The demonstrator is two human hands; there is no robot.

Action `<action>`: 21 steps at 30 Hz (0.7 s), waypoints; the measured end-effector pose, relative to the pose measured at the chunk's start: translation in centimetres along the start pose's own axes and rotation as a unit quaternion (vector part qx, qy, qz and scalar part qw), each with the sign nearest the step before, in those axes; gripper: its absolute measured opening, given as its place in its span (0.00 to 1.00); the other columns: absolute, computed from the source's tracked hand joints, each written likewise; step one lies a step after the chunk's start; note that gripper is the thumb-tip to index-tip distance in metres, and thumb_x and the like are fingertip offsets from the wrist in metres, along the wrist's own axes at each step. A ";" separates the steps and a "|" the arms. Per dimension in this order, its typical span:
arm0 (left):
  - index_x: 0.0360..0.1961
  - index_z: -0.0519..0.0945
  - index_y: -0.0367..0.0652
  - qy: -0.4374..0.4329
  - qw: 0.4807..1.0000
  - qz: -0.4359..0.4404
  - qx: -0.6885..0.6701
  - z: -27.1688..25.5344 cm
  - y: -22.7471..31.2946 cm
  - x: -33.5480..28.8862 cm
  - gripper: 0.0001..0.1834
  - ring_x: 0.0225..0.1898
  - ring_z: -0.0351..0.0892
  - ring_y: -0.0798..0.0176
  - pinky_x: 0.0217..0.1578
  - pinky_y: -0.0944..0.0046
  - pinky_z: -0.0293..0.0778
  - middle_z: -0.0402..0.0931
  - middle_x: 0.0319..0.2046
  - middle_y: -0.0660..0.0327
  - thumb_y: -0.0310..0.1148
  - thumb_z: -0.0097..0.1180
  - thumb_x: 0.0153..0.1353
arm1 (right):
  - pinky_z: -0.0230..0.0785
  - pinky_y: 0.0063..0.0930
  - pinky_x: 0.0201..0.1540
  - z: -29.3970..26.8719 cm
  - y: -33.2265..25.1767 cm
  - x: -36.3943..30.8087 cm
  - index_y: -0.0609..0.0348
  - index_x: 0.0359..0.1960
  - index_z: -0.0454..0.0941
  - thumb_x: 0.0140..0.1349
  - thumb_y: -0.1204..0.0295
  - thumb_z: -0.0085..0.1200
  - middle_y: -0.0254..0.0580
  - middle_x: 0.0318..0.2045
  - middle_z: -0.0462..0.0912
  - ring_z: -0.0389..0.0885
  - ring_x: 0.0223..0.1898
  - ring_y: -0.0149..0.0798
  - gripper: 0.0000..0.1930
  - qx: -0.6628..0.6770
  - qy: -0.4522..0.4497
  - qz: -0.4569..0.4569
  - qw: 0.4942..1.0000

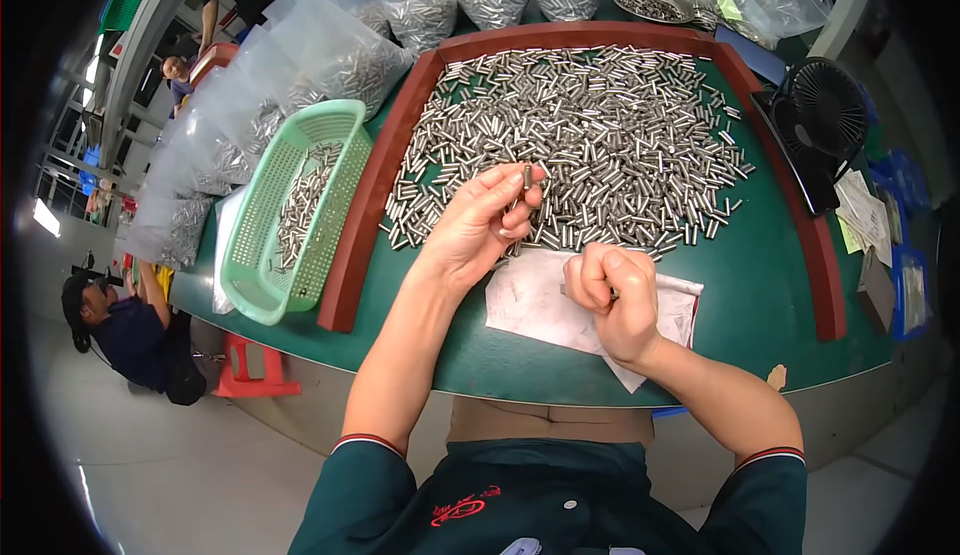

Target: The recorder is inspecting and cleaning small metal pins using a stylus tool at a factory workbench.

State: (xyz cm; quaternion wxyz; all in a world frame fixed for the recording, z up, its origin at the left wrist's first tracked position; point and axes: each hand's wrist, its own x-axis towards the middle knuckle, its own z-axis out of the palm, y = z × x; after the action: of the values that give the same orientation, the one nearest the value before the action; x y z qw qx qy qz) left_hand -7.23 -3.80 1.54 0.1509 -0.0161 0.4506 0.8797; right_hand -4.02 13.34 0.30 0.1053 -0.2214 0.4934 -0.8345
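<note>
Between the thumb and fingertips of my left hand [470,230] a small metal pin [527,177] stands nearly upright. That hand is raised over the near edge of a wide heap of loose metal pins [590,115] on the green tabletop [470,355]. My right hand [620,300] is curled closed above a white, smudged cloth [535,305]; what its fingers hold, if anything, is hidden. The cloth lies flat in front of the heap, its near corner hanging toward the table edge.
A dark red wooden frame [350,245] borders the heap on three sides. To its left sits a green plastic basket [245,265] with some pins. Filled plastic bags [420,15] line the back and left. A black fan [822,110] stands right. Other people [130,335] are at left.
</note>
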 end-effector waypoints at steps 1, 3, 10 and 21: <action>0.39 0.72 0.36 0.003 1.000 0.000 0.003 0.0 0.0 0.0 0.11 0.19 0.58 0.79 0.20 0.80 0.56 0.67 0.25 0.66 0.32 0.50 0.58 | 0.42 0.22 0.16 0.0 0.0 -0.1 0.60 0.10 0.52 0.54 0.72 0.31 0.34 0.09 0.54 0.50 0.12 0.27 0.15 0.000 -0.002 -0.001 1.000; 0.39 0.72 0.36 0.006 1.000 -0.001 0.005 0.0 -0.1 -0.1 0.11 0.19 0.58 0.79 0.20 0.79 0.56 0.67 0.25 0.66 0.32 0.50 0.58 | 0.42 0.22 0.16 0.0 0.0 -0.1 0.60 0.10 0.52 0.54 0.72 0.30 0.34 0.09 0.54 0.50 0.12 0.27 0.15 0.006 -0.003 0.002 1.000; 0.39 0.71 0.35 0.012 1.000 0.009 0.014 0.0 -0.2 0.0 0.11 0.20 0.58 0.78 0.21 0.78 0.57 0.67 0.25 0.66 0.31 0.48 0.59 | 0.43 0.23 0.16 0.1 -0.1 0.0 0.60 0.10 0.52 0.54 0.71 0.30 0.34 0.09 0.54 0.50 0.12 0.27 0.16 0.008 0.000 0.008 1.000; 0.41 0.71 0.34 0.006 1.000 0.008 0.021 -0.1 -0.2 -0.2 0.13 0.19 0.58 0.78 0.21 0.78 0.56 0.67 0.24 0.66 0.32 0.47 0.59 | 0.43 0.23 0.16 0.0 -0.2 -0.2 0.60 0.10 0.51 0.54 0.71 0.30 0.34 0.09 0.54 0.50 0.12 0.27 0.15 -0.004 -0.002 0.009 1.000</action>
State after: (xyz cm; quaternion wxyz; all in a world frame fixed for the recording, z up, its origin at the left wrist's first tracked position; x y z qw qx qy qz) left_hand -6.99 -3.80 1.31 0.1415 -0.0150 0.4701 0.8711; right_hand -3.82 13.47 0.39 0.1129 -0.2191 0.4981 -0.8313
